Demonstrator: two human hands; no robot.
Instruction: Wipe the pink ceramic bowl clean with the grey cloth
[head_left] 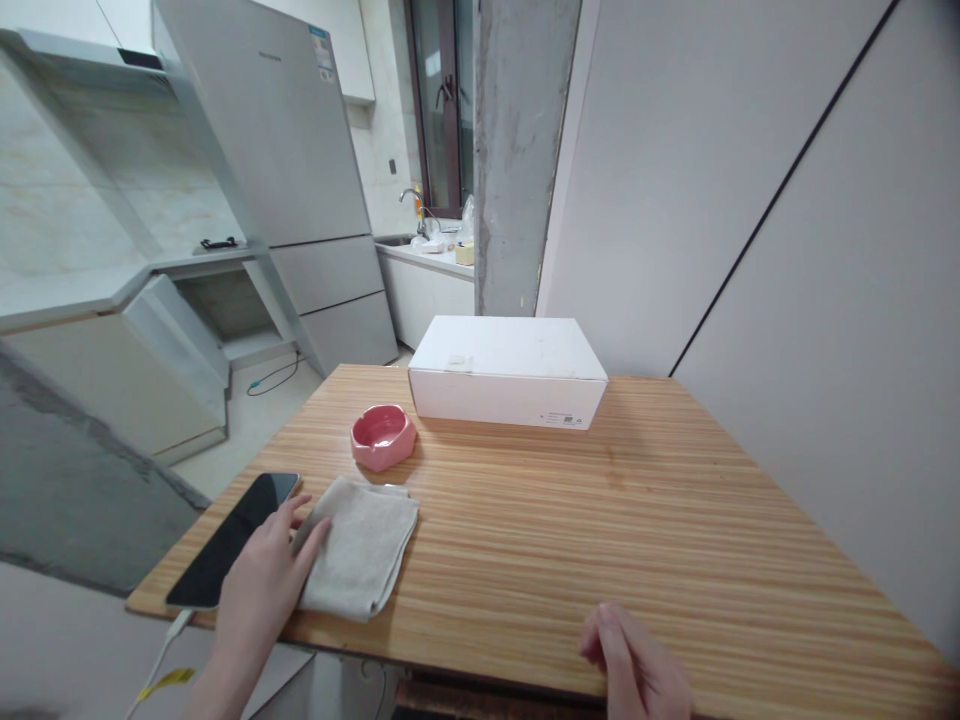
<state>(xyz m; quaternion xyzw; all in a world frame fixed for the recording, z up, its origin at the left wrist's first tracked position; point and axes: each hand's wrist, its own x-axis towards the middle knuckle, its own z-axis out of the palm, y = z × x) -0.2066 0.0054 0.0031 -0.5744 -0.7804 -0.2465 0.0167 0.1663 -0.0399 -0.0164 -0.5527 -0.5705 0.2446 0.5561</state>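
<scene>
two hands on striped wooden table (600, 520) in kitchen: left (262, 590) flat on cloth (360, 545), right (637, 665) loosely curled, empty

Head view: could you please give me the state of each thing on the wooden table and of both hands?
White cardboard box: closed, lying flat.
Pink ceramic ashtray: upright, looks empty.
Black smartphone: screen dark, cable attached.
Beige folded cloth: folded, flat.
Left hand: open, resting on cloth and phone.
Right hand: loosely curled, holding nothing.
</scene>
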